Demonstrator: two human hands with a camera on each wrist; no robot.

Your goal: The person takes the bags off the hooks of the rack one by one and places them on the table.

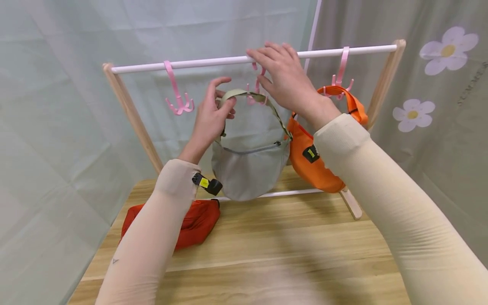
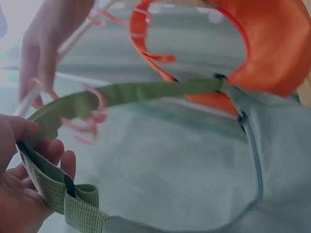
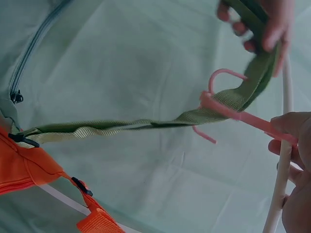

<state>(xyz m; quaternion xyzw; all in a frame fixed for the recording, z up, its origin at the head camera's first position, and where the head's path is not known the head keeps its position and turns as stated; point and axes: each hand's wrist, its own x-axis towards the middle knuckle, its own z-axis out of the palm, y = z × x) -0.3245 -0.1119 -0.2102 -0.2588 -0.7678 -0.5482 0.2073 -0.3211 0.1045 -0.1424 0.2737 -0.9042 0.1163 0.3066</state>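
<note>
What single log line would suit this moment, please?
left hand: holds strap of grey bag; right hand: grips pink hook at rail; orange bag: hung; red bag: on table

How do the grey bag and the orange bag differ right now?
The grey bag has a greenish strap; the orange bag has an orange strap.
The left hand holds the grey bag's strap, while neither hand grips the orange bag.
The grey bag's strap is at the middle pink hook; the orange bag's is on the right pink hook.
Both have looped straps.
</note>
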